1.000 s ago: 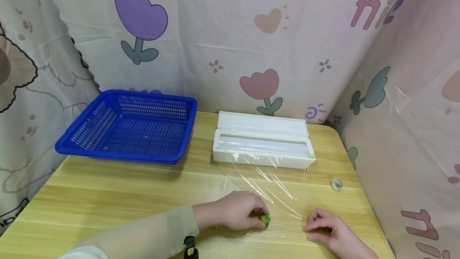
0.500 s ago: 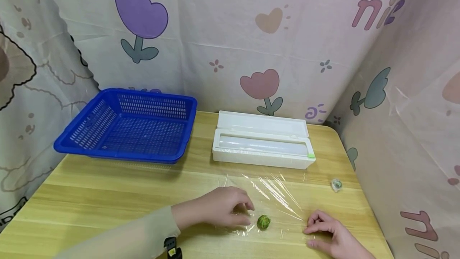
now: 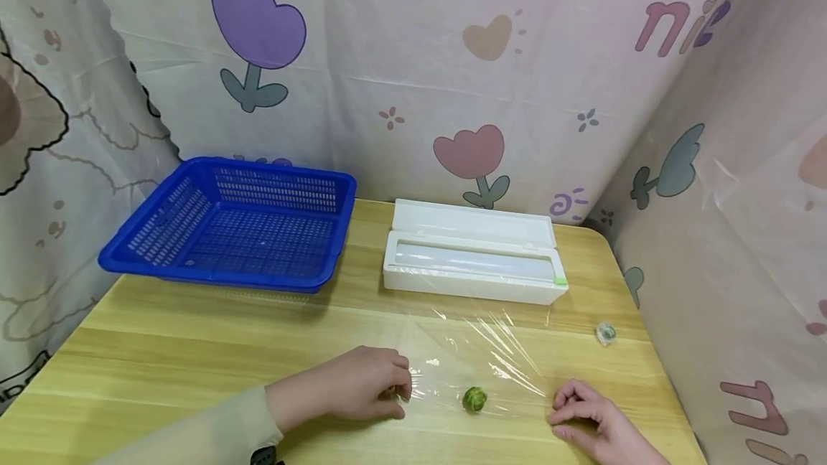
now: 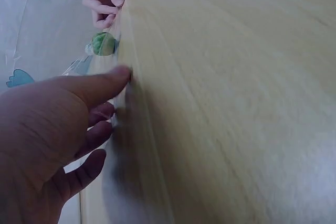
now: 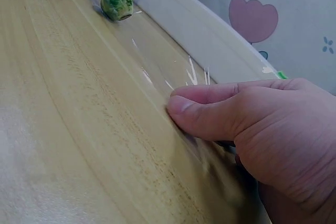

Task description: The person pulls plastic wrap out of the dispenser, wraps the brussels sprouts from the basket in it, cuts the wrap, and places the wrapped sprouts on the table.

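Pale fabric printed with tulips and hearts [image 3: 381, 41] hangs beyond and beside your light wood-grain table [image 3: 194, 372]. Take twelve o'clock as straight away from you, with the sprout at the centre of the dial. That small, round, leafy green Brussels sprout [image 3: 474, 399] shows yellow-green leaves folded tightly over one another, with darker patches between, and your right wrist view picks out a brownish cut stem end. It sits on a thin, clear, creased plastic film [image 3: 452, 357], which runs from the long white plastic box with its lid raised [image 3: 474, 285] at twelve o'clock.

Your left hand [image 3: 358, 382] is at nine o'clock, apart from the sprout and at the film's edge; its fingers are loosely bent, with a gap between them and the thumb. Your right hand [image 3: 597, 415] is just past three o'clock, also apart from the sprout, pinching the film's edge between thumb and forefinger, and bright creases run out from that grip.

At two o'clock lies a little green lump in clear wrapping [image 3: 606, 334]; at ten, well away, stands a blue slotted plastic basket [image 3: 213, 278].
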{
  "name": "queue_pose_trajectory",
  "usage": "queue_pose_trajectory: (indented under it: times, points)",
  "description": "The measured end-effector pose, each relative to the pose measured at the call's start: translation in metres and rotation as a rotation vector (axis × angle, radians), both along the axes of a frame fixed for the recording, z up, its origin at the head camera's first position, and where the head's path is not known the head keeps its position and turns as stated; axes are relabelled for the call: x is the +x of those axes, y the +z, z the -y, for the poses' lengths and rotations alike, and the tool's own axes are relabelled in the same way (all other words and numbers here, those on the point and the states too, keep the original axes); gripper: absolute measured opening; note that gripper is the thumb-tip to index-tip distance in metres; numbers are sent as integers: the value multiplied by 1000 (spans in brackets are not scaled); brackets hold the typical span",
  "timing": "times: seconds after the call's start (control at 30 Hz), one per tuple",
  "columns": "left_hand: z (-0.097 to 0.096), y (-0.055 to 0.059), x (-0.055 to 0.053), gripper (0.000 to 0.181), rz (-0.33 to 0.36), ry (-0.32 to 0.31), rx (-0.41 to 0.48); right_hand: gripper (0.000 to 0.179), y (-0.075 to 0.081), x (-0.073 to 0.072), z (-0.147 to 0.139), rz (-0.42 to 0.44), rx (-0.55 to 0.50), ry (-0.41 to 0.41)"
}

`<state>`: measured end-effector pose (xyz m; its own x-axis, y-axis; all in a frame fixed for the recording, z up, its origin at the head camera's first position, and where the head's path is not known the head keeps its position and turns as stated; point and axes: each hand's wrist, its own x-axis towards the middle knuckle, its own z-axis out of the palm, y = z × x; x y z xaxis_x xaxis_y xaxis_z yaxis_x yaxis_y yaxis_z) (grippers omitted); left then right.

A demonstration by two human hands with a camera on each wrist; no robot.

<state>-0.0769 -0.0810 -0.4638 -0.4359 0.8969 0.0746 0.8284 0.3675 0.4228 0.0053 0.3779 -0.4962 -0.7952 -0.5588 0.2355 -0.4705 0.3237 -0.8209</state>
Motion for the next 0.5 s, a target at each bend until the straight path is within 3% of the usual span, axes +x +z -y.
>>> queue_pose_trajectory:
  times: [0.17, 0.3, 0.5]
  points:
    - [9, 0, 2, 3, -12, -15, 33, 31, 1, 2, 2, 31, 9, -18]
    - [14, -1, 3, 5, -16, -23, 73, 33, 3, 2, 1, 33, 14, -31]
    - [19, 0, 2, 9, 81, 33, 107, 34, 7, 1, 3, 41, 37, -61]
